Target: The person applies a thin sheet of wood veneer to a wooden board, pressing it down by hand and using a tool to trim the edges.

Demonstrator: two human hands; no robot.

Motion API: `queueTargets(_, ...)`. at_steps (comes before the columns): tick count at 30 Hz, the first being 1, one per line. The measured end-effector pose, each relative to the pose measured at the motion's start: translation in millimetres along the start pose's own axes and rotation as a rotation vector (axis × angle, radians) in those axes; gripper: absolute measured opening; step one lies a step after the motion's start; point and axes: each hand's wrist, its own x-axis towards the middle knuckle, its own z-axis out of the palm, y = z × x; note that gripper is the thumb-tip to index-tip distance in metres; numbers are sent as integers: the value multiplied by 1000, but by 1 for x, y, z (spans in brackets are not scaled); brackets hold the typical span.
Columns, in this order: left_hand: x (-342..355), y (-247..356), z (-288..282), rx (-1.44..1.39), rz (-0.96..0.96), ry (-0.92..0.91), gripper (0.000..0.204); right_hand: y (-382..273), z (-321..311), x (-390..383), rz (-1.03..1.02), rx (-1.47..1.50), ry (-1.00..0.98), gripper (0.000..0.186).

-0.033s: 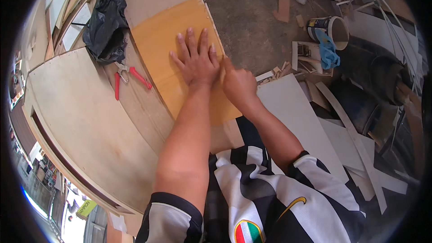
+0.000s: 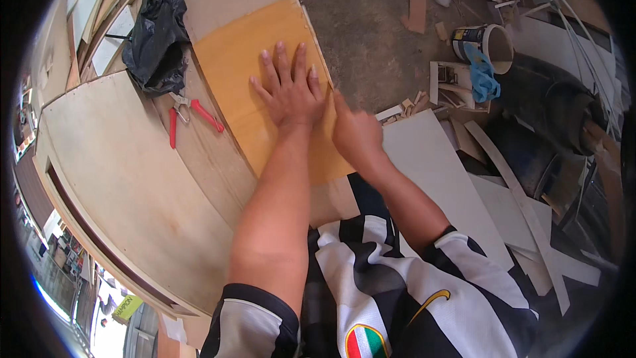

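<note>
My left hand (image 2: 293, 101) lies flat with fingers spread on an orange-yellow board (image 2: 235, 59), which rests on a larger pale wooden surface. At the board's right edge is my right hand (image 2: 358, 134), its index finger stretched along the edge and its other fingers curled. What those fingers grip, if anything, is hidden. A thin pale strip (image 2: 314, 34) runs along the same edge, beyond my right hand. Left of the board lie pliers with red handles (image 2: 211, 117), spread apart and touching neither hand.
A crumpled black plastic bag (image 2: 156, 46) sits at the far left, behind the pliers. A pale curved panel (image 2: 119, 166) fills the left side. On the right are a white board (image 2: 437, 172), wood scraps, a bucket (image 2: 497, 50) and a blue plastic bag (image 2: 483, 76).
My right hand has shifted slightly right and nearer to me along the board's edge. The left hand and the board have stayed in place.
</note>
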Motion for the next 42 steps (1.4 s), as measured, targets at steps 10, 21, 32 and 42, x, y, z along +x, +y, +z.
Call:
queueTargets(10, 0, -1, 3, 35, -20, -56, 57, 1, -7, -18, 44, 45, -67, 57)
queueTargets(21, -4, 7, 2, 19, -6, -46, 56, 5, 16, 15, 48, 10, 4, 59)
queueTargets(32, 1, 5, 3, 28, 2, -12, 56, 0, 10, 17, 26, 36, 81, 62)
queueTargets(42, 0, 1, 2, 54, -15, -36, 57, -6, -9, 1, 97, 43, -75, 52)
